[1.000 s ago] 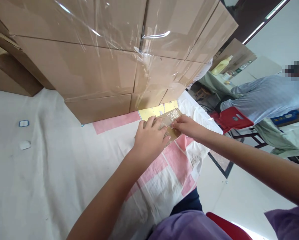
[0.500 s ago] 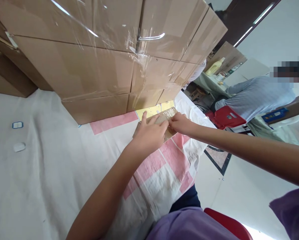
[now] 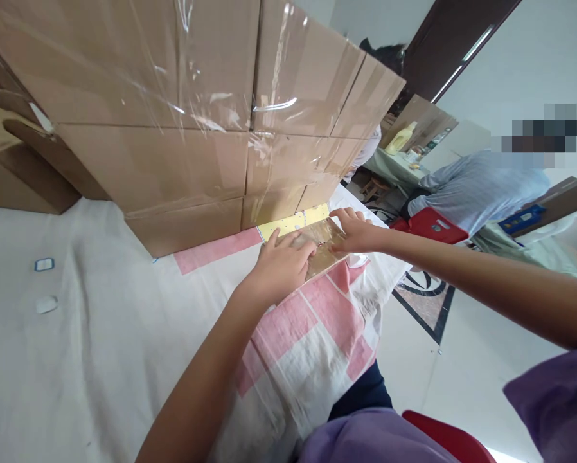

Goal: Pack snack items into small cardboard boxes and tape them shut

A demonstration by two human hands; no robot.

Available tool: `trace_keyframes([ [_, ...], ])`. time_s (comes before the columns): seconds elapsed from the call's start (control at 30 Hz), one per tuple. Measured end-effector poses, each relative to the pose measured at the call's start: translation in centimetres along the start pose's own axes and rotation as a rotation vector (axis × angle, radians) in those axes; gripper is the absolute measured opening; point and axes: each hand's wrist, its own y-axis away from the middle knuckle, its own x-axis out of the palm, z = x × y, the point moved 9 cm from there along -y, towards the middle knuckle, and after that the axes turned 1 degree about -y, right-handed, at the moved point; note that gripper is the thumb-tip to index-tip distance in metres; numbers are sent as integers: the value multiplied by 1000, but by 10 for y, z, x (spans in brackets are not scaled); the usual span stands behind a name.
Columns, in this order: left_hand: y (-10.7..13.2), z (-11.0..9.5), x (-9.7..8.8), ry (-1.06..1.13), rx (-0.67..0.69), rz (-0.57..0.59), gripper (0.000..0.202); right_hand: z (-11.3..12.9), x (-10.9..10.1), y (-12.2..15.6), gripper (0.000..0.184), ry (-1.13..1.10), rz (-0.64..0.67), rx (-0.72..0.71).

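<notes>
A small flat cardboard piece [image 3: 323, 247] covered in shiny clear tape lies on the table near its right edge. My left hand [image 3: 279, 265] rests on its left part, fingers stretched flat over it. At its right end my right hand [image 3: 355, 230] lies with fingers spread flat, pressing it down. Neither hand grips anything. Directly behind the piece stands a tall stack of taped cardboard boxes [image 3: 187, 116].
The table wears a white woven cloth with pink squares [image 3: 124, 347]. Two small white tags [image 3: 45, 283] lie at the left. Another carton [image 3: 18, 167] sits at far left. A seated person in a pale shirt [image 3: 481, 190] with a red chair [image 3: 430, 225] is at the right.
My right hand went from pinching at the piece's edge to lying flat with spread fingers at its right end. The view shifted slightly; my left hand stayed on the piece.
</notes>
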Motion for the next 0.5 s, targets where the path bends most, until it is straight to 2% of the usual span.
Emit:
trace_keyframes([
  [0.03, 0, 3, 1, 34, 5, 21, 30, -8, 5, 6, 97, -117, 69, -88],
  [0.1, -1, 9, 0, 88, 25, 49, 32, -22, 25, 24, 104, -383, 252, -248],
  [0.13, -2, 11, -1, 106, 38, 53, 32, -28, 34, 32, 106, -483, 294, -296],
  [0.17, -2, 12, -3, 121, 53, 55, 31, -33, 42, 38, 108, -563, 281, -333],
  [0.27, -3, 10, -8, 173, 91, 84, 31, -39, 58, 49, 114, -748, 97, -429],
  [0.37, -2, 4, -10, 271, 94, 115, 31, -39, 68, 60, 113, -837, -90, -472],
  [0.43, 0, 7, -17, 373, 59, 27, 24, -43, 71, 75, 108, -829, -179, -472],
  [0.5, 5, 19, -27, 490, 13, -176, 21, -58, 67, 101, 95, -818, -269, -470],
])
